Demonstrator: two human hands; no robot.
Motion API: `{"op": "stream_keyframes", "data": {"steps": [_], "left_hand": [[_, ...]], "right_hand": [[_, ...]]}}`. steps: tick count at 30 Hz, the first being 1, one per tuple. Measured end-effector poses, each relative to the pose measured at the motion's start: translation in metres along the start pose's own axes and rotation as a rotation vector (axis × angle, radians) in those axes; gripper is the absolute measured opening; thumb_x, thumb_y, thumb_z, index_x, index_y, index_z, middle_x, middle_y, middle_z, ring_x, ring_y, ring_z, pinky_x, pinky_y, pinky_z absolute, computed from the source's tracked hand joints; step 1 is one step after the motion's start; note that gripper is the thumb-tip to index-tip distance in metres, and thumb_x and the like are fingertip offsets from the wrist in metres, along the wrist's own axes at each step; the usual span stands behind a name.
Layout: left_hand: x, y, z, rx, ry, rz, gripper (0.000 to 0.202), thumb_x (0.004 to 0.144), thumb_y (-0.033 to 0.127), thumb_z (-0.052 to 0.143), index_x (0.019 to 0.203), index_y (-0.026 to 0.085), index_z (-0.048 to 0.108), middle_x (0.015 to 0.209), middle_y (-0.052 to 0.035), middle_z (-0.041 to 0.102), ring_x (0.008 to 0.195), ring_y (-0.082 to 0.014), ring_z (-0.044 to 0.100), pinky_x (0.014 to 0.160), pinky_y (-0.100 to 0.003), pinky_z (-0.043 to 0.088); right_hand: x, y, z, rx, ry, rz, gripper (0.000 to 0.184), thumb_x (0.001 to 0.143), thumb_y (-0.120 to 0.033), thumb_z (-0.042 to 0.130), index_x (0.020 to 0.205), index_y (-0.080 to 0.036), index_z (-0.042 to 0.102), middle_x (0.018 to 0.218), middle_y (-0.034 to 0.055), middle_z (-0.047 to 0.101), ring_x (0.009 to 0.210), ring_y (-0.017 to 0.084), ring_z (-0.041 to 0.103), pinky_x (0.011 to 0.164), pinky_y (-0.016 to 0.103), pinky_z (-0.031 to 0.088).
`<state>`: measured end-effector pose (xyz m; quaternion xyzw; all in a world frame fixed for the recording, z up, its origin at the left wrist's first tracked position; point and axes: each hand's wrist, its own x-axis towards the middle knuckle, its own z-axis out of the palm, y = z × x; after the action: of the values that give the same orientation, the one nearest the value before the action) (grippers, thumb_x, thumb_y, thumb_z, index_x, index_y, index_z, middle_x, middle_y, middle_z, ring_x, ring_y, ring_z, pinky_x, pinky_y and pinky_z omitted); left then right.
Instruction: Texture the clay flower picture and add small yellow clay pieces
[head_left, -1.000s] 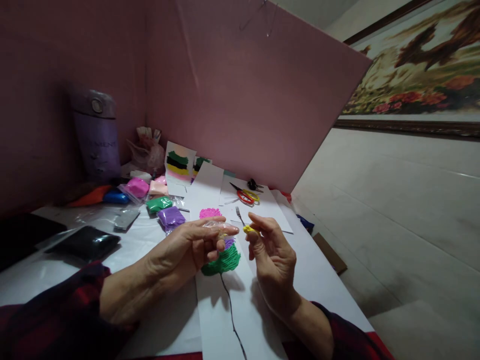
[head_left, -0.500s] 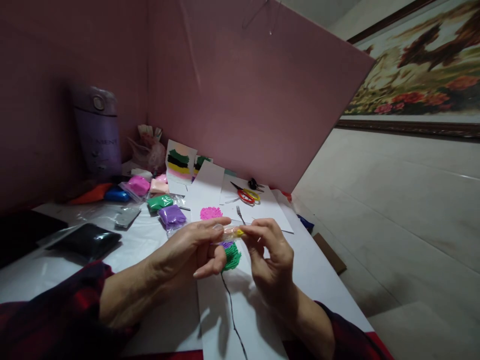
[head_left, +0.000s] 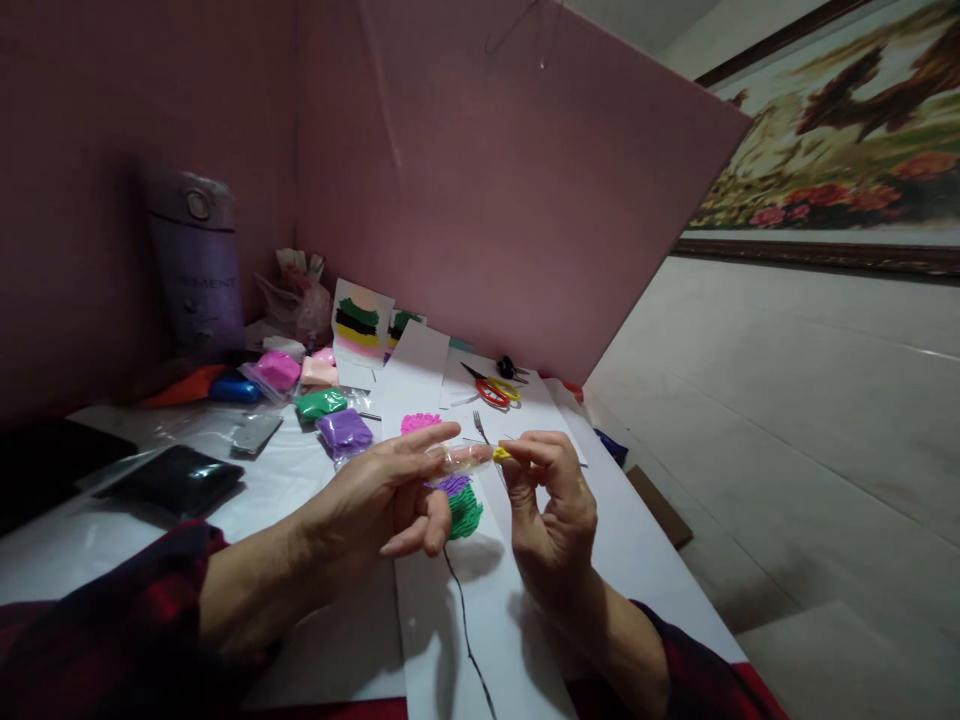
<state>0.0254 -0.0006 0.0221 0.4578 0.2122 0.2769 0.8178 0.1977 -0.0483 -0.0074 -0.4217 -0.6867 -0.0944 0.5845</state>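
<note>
"What step do you have on your feed?"

"Handling a small yellow piece [head_left: 500, 454], as I judge it. My right hand [head_left: 551, 500] pinches it between thumb and fingertips."

"And the left?"

"My left hand [head_left: 379, 490] has its fingers spread, the lower ones curled. Clear plastic [head_left: 469, 458] lies along the outstretched index finger, its end pointing at the yellow piece. I can't tell whether the thumb pins the plastic."

"Are they touching?"

"Plastic and piece meet or nearly meet; from my angle I can't separate them."

"So where exactly is the piece?"

"At the right hand's fingertips, on the side facing the left hand, raised above the bench [head_left: 637, 540]. A fork [head_left: 478, 425] shows just behind it."

"What's below?"

"A white sheet [head_left: 431, 680]. The purple patch [head_left: 454, 484] and green patch [head_left: 466, 512] lie under the gap between my hands, with a black line [head_left: 469, 640] running towards me. The pink patch [head_left: 421, 424] sits beyond the left hand."

"What does the next move call for?"

"A light pinch, I'd say: the piece looks soft and could squash or cling to the plastic. I'd want both wrists high too, so nothing drags across those textured patches."
</note>
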Motion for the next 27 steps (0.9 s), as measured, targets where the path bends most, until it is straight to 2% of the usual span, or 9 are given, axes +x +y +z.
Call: {"op": "stream_keyframes", "data": {"steps": [3, 7, 8, 10, 13, 18, 20, 23, 27], "left_hand": [[-0.0005, 0.001, 0.0021, 0.004, 0.0, 0.003, 0.058, 0.096, 0.022, 0.04, 0.147, 0.01, 0.015, 0.047, 0.0012, 0.059, 0.031, -0.0092, 0.042, 0.035, -0.017, 0.022], [0.0006, -0.004, 0.0026, 0.004, -0.005, 0.019, 0.059, 0.096, 0.028, 0.041, 0.147, 0.012, 0.017, 0.046, -0.0018, 0.061, 0.03, -0.0086, 0.039, 0.034, -0.017, 0.018], [0.0005, -0.0044, 0.0029, 0.006, -0.007, 0.017, 0.059, 0.095, 0.028, 0.041, 0.147, 0.013, 0.018, 0.047, -0.0018, 0.061, 0.03, -0.0084, 0.038, 0.034, -0.017, 0.017], [0.0001, -0.0034, 0.0034, -0.005, 0.008, 0.024, 0.057, 0.095, 0.025, 0.042, 0.146, 0.012, 0.02, 0.047, -0.0002, 0.06, 0.03, -0.0082, 0.038, 0.034, -0.017, 0.017], [0.001, -0.0001, 0.0024, -0.032, 0.074, 0.041, 0.051, 0.093, 0.019, 0.043, 0.141, 0.01, 0.028, 0.05, 0.0021, 0.058, 0.03, -0.0075, 0.038, 0.035, -0.019, 0.014], [0.0056, -0.0013, -0.0034, -0.085, 0.154, 0.08, 0.041, 0.088, 0.022, 0.052, 0.127, 0.01, 0.044, 0.058, 0.0036, 0.058, 0.03, -0.0042, 0.035, 0.038, -0.02, 0.018], [0.0062, -0.0029, -0.0046, -0.118, 0.169, 0.075, 0.037, 0.086, 0.025, 0.055, 0.12, 0.012, 0.049, 0.058, 0.0059, 0.054, 0.032, -0.0043, 0.035, 0.038, -0.02, 0.017], [0.0059, -0.0048, -0.0048, -0.152, 0.167, 0.044, 0.027, 0.086, 0.028, 0.056, 0.108, 0.014, 0.054, 0.049, 0.0104, 0.041, 0.032, -0.0039, 0.029, 0.038, -0.02, 0.013], [0.007, -0.0066, -0.0056, -0.18, 0.172, 0.027, 0.018, 0.088, 0.026, 0.054, 0.1, 0.014, 0.055, 0.045, 0.0124, 0.03, 0.033, -0.0033, 0.023, 0.038, -0.019, 0.013]], "right_hand": [[0.0, -0.0007, -0.0012, -0.002, -0.023, -0.038, 0.026, 0.091, -0.005, 0.051, 0.108, -0.023, 0.06, 0.094, 0.0031, 0.056, 0.085, 0.015, 0.058, 0.066, 0.028, 0.053], [-0.0007, -0.0008, -0.0017, -0.008, -0.222, -0.1, 0.031, 0.09, -0.004, 0.052, 0.111, -0.025, 0.06, 0.098, 0.0036, 0.059, 0.089, 0.017, 0.061, 0.072, 0.032, 0.055], [-0.0007, -0.0006, -0.0019, -0.003, -0.213, -0.087, 0.03, 0.09, -0.004, 0.052, 0.11, -0.025, 0.06, 0.097, 0.0035, 0.058, 0.088, 0.016, 0.061, 0.07, 0.031, 0.055], [-0.0004, 0.0001, -0.0019, 0.022, -0.103, -0.023, 0.025, 0.091, -0.006, 0.051, 0.106, -0.024, 0.06, 0.095, 0.0029, 0.055, 0.083, 0.015, 0.059, 0.066, 0.028, 0.053], [0.0, 0.0028, -0.0004, 0.072, 0.01, 0.085, 0.017, 0.093, -0.012, 0.049, 0.102, -0.022, 0.059, 0.096, 0.0032, 0.053, 0.085, 0.015, 0.057, 0.068, 0.029, 0.051], [-0.0015, 0.0039, 0.0023, 0.177, -0.04, 0.209, 0.011, 0.096, -0.019, 0.049, 0.1, -0.021, 0.059, 0.09, 0.0021, 0.054, 0.08, 0.015, 0.056, 0.07, 0.031, 0.05], [-0.0031, 0.001, 0.0021, 0.214, -0.072, 0.198, 0.011, 0.095, -0.019, 0.049, 0.099, -0.021, 0.06, 0.088, 0.0021, 0.055, 0.077, 0.015, 0.056, 0.066, 0.03, 0.049], [-0.0058, -0.0029, 0.002, 0.282, -0.138, 0.166, 0.013, 0.095, -0.018, 0.048, 0.098, -0.021, 0.06, 0.088, 0.0036, 0.057, 0.078, 0.016, 0.057, 0.063, 0.03, 0.05], [-0.0084, -0.0047, 0.003, 0.339, -0.193, 0.107, 0.016, 0.094, -0.014, 0.048, 0.101, -0.021, 0.06, 0.089, 0.0044, 0.057, 0.079, 0.017, 0.059, 0.058, 0.029, 0.052]]}}
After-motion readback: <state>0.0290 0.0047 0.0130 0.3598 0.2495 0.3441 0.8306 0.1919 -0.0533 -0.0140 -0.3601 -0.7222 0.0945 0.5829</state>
